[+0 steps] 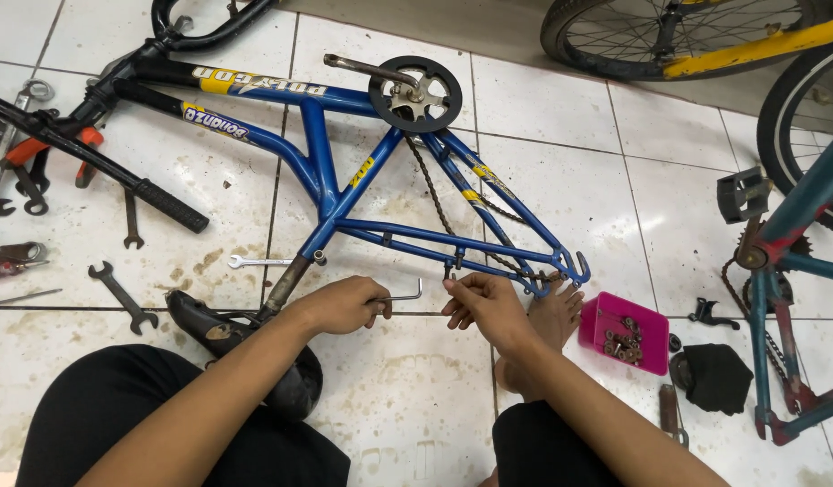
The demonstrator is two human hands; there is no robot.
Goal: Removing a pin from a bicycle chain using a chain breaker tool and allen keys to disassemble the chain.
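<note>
Steel hex key (405,295), stiff and light, clamped in left hand (342,305) by its long arm below frame (326,171); right hand (485,302) pinches a frame bolt (450,271).

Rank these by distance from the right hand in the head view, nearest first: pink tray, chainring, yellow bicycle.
From the right hand:
1. Pink tray, just to its right on the floor.
2. Chainring, above it on the blue frame.
3. Yellow bicycle, top right corner.

We count: 1 blue bike frame (344,171), 1 chainring (415,94), 1 hex key (407,296), 1 pink tray (622,332) near right, 2 hands (L (342,305), R (485,302)), approx. 5 spanners (120,294) far left, 2 wheels (669,32) far right.
</note>
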